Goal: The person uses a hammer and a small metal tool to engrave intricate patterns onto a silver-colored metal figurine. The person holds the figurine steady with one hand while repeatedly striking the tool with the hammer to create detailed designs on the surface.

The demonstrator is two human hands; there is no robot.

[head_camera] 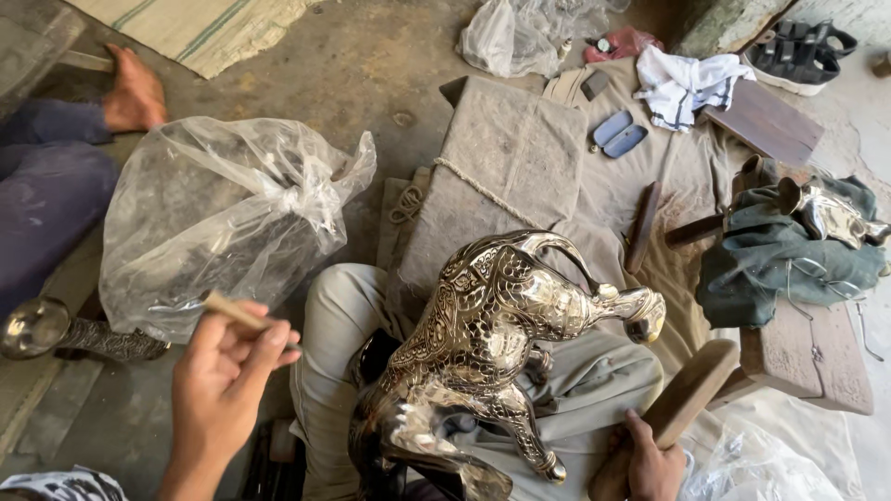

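Left hand (223, 376), lower left, pinched thin wooden stick (237, 313). Right hand (650, 464), bottom right, gripped wooden mallet (691, 394). Engraved metal animal figure (492, 343) lay on lap, lower centre. Clear plastic bag (213, 223) left; grey cushion (506, 176) beyond, upper centre.

Bare floor (371, 65) up top is free for a reach. Btwn left hand (223, 371) & the silver metal animal figure (492, 315) on the lap, the gap's narrow; big plastic bag (213, 213) blocks the left side. Right side's crowded: wooden mallet (687, 394) in right hand (650, 464), wooden block (807, 362) w/ green cloth (780, 255) close by.
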